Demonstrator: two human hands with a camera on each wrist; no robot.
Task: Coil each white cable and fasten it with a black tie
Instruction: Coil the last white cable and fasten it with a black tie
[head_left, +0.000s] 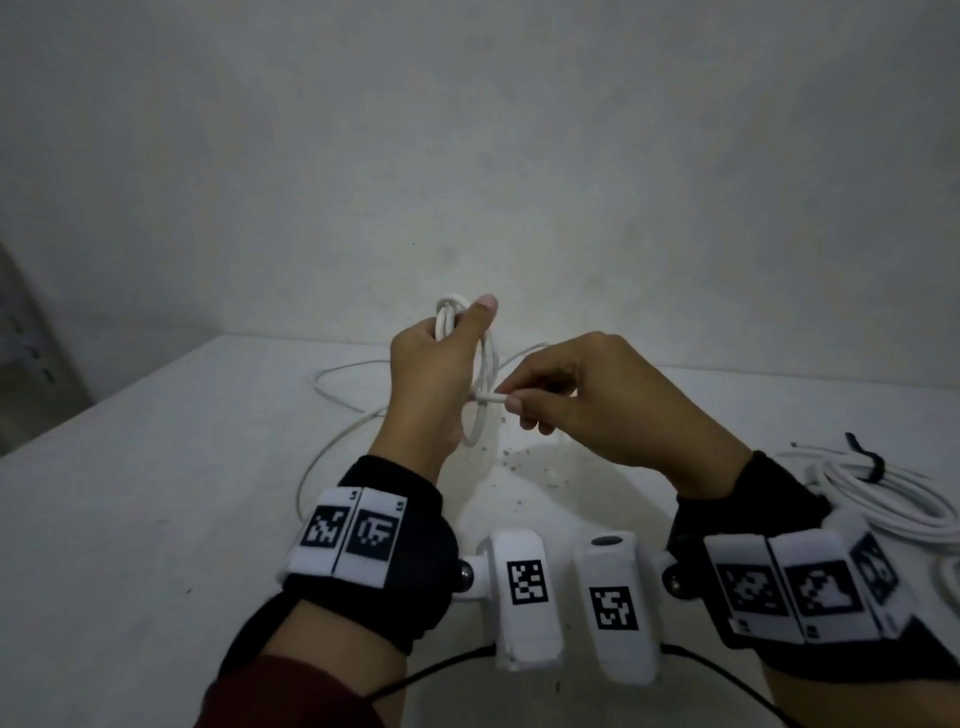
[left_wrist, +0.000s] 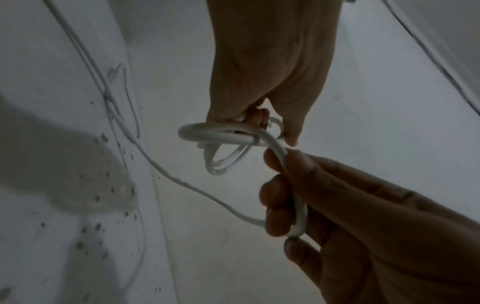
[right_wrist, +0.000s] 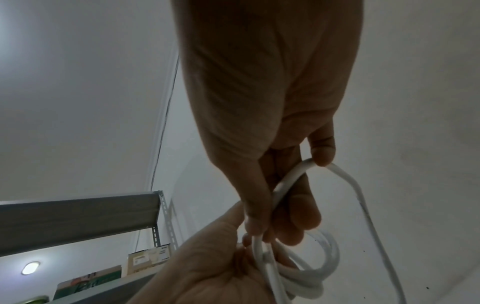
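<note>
The person's left hand (head_left: 436, 374) is raised above the table (head_left: 156, 493), thumb up, fingers curled round a small coil (head_left: 480, 364) of white cable that hangs from the fist as a few stacked loops. Just to its right, at about three o'clock, the right hand (head_left: 587, 400) pinches the running strand of the same cable between thumb and curled fingers, feeding it across the front of the coil; the two hands almost touch. From the wrist views, the strand passes through the right fingers (left_wrist: 275, 193) and bends up into the bundle. The loose tail (head_left: 332, 441) drops away toward seven o'clock and trails over the table in wide, slack curves, so a good length, I judge, is left to wind. To do this step well, each new turn should match the loops already held, laid flat beside them without a twist, while the left grip stays firm enough that no loop slips, and the right hand lets the strand slide rather than drag the tail off the table. Both wrists wear dark bands with printed markers and are held level, forearms angled in toward each other. Well out at four o'clock, near the table's right edge, lies a finished bundle (head_left: 883, 499) of cable cinched by a black tie (head_left: 868, 460).
</note>
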